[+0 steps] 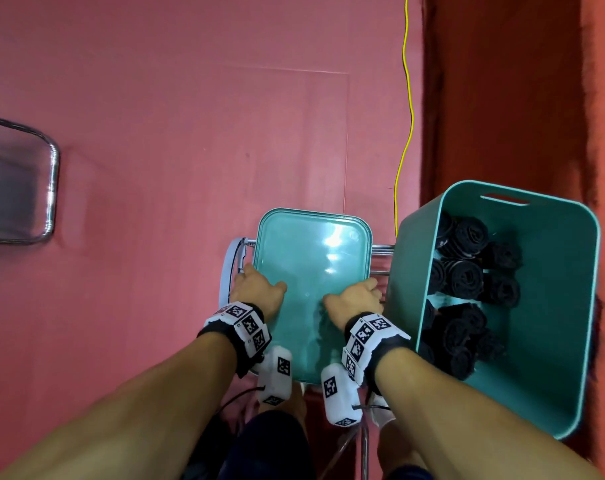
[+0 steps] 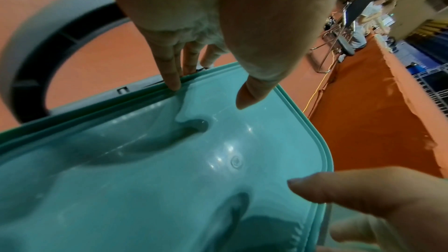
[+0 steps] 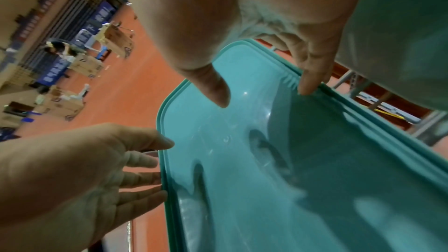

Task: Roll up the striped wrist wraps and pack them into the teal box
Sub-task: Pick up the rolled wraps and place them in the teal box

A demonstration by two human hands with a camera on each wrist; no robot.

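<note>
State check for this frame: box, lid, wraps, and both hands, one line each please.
box: open, lid off, partly filled.
wraps: rolled, packed inside the box.
lid: off the box, held flat by both side edges.
left hand: grips the lid's left edge.
right hand: grips the lid's right edge.

Bare forearms here, no sleeves in sight on either side. The left hand (image 1: 258,289) has a black fabric wrist strap (image 1: 225,329) behind it, topped with a band of white square tiles (image 1: 247,323), each printed with a black-and-white coded marker. Slung under that wrist is a rounded white plastic camera pod (image 1: 276,375), markers on its faces, a thin black cable trailing from its lower end. The right hand (image 1: 354,299) wears the same kit: black strap (image 1: 387,351), white marker tiles (image 1: 367,336), a white pod (image 1: 339,393) below. Dark shorts (image 1: 270,441) show at the bottom, and a white shoe (image 1: 382,415) by the right wrist.
</note>
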